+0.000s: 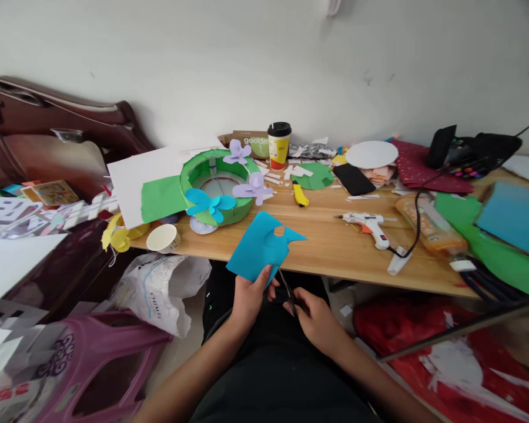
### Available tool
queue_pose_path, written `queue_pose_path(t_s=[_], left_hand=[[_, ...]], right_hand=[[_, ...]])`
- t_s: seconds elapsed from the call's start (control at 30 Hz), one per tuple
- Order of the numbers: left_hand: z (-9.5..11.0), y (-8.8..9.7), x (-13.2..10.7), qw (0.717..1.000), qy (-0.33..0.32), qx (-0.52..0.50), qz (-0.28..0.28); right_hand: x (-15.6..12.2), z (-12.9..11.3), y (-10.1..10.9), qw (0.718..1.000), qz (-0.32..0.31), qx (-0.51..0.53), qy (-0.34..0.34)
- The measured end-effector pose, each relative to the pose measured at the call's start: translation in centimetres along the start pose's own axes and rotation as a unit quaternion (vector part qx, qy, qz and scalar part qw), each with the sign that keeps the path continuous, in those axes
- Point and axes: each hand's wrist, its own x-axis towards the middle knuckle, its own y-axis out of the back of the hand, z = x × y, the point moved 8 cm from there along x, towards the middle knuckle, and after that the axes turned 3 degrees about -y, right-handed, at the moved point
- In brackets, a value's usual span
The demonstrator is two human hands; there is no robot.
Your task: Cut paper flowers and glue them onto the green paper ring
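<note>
My left hand (248, 296) pinches the lower edge of a blue paper sheet (262, 244) with cut-out notches along its top. It holds the sheet upright over my lap, in front of the table edge. My right hand (318, 320) grips small dark scissors (286, 288), whose blades point up into the bottom of the blue sheet. Both hands are closed. On the wooden table (326, 235) beyond stands a green paper ring (216, 179) decorated with blue and lilac paper flowers.
On the table lie a white glue gun (367, 223) with a black cord, a yellow utility knife (300, 195), a lidded coffee cup (279, 144), a black phone (353, 178), paper scraps and coloured sheets. A pink stool (101, 367) and a plastic bag (158, 291) sit left.
</note>
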Motion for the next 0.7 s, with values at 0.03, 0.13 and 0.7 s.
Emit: queue_pose_path(t_s=[0.03, 0.13, 0.7], left_hand=[[0.01, -0.03, 0.00, 1.000, 0.000, 0.005, -0.002], [-0.02, 0.06, -0.03, 1.000, -0.003, 0.014, 0.001], [-0.18, 0.15, -0.20, 0.999, 0.013, 0.039, -0.025]], right_hand=[[0.02, 0.01, -0.05, 1.000, 0.000, 0.001, 0.001], [0.06, 0.02, -0.17, 1.000, -0.001, 0.004, 0.001], [0.05, 0.21, -0.08, 1.000, 0.016, -0.021, 0.003]])
